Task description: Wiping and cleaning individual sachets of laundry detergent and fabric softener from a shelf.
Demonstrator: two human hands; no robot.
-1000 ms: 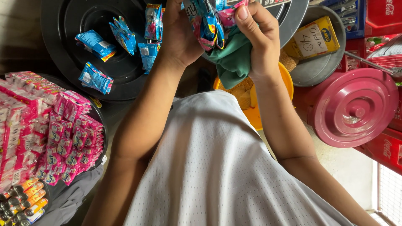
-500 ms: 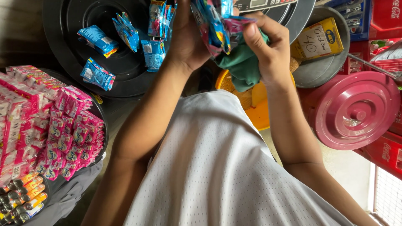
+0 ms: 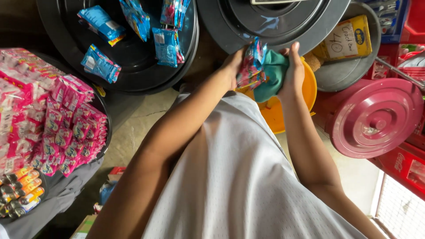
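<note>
Your left hand [image 3: 232,66] is closed around a bunch of shiny pink-and-blue snack packets [image 3: 251,66], and your right hand [image 3: 293,73] grips a crumpled teal cloth [image 3: 272,75] pressed against them. Both sit above the round orange plastic basin's [image 3: 283,117] far rim, beside the dark grey lid [image 3: 274,22].

Pink-and-blue snack packets [image 3: 251,66] held above the orange bowl [image 3: 283,115], blue snack packets [image 3: 101,63] on black lid far left of it, pink sachet strips [image 3: 66,128] lower left, yellow box [image 3: 347,39] upper right
</note>
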